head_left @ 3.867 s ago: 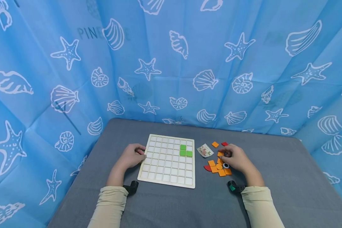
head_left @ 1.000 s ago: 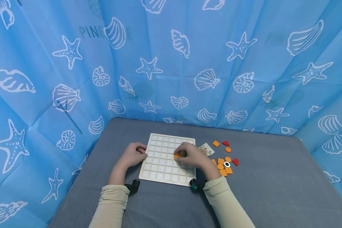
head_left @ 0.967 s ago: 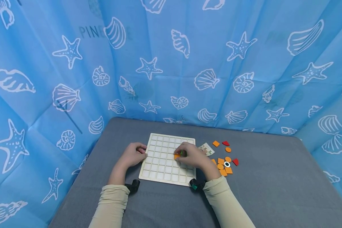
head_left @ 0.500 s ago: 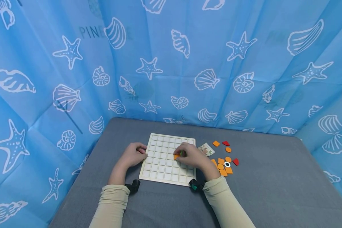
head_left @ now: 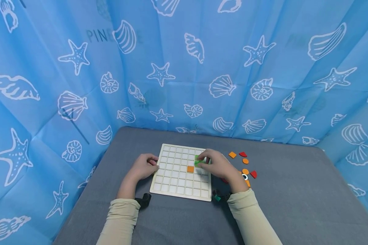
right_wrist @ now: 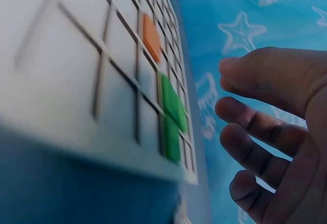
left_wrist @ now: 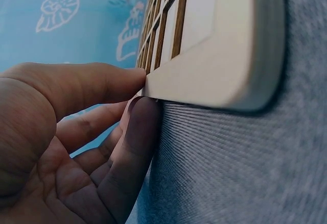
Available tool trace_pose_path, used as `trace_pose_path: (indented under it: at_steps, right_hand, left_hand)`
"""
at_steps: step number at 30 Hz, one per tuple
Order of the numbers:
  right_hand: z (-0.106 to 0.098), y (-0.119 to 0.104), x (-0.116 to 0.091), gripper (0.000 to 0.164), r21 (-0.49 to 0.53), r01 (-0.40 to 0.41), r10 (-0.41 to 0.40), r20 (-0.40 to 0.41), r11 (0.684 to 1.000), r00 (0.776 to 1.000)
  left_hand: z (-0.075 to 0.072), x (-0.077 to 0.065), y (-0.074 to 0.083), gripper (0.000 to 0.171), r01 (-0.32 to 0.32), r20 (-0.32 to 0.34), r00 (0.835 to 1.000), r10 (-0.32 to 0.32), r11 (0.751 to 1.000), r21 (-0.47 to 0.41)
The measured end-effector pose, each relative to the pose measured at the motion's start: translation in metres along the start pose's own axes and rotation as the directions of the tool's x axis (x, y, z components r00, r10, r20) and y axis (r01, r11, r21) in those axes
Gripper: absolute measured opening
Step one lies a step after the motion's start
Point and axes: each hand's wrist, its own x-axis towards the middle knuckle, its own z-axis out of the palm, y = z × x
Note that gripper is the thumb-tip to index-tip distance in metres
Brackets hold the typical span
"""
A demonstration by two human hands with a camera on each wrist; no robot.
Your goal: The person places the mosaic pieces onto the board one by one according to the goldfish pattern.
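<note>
Blue curtain (head_left: 159, 73) printed with white shells hangs behind the grey tabletop (head_left: 294, 190) on my feed, and all the work lies close around the two hands. From my end I see the left hand (head_left: 142, 167) pinching the near edge of the gridded board (head_left: 173, 173), thumb and finger steadying it. Above the board's far side from that grip, the right hand (head_left: 217, 163) hangs with its fingers loosely bent and nothing between them. Just left of its fingertips and slightly nearer the person, an orange square (head_left: 190, 169) sits in a cell; green squares (head_left: 199, 163) lie beneath those fingertips. I judge the step in hand to be filling cells, with this orange one placed. To continue, I'd say the right hand needs another piece from the loose ones beyond it, such as the orange disc (head_left: 245, 161) or red wedge (head_left: 243, 154), keeping the board braced
</note>
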Motion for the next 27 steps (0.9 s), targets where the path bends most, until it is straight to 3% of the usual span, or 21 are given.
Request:
trace_pose_path:
  at_steps: [12,20,27]
  right_hand:
    - [-0.042,0.030,-0.039,0.020,-0.025,-0.087,0.084,-0.118,0.996,0.989]
    - [-0.048,0.055,-0.066,0.021,-0.051,-0.118,0.114,-0.068,0.992,0.991]
    - [-0.048,0.062,-0.076,0.020,-0.035,-0.131,0.130,-0.035,0.991,0.991]
  left_hand:
    - [0.000,-0.001,-0.001,0.033,-0.008,0.009,1.000,0.008,1.000,-0.014]
    - [0.002,-0.001,-0.002,0.033,-0.005,0.009,1.000,0.005,1.000,-0.007]
    - [0.002,0.000,-0.003,0.034,-0.009,0.016,1.000,0.009,1.000,-0.003]
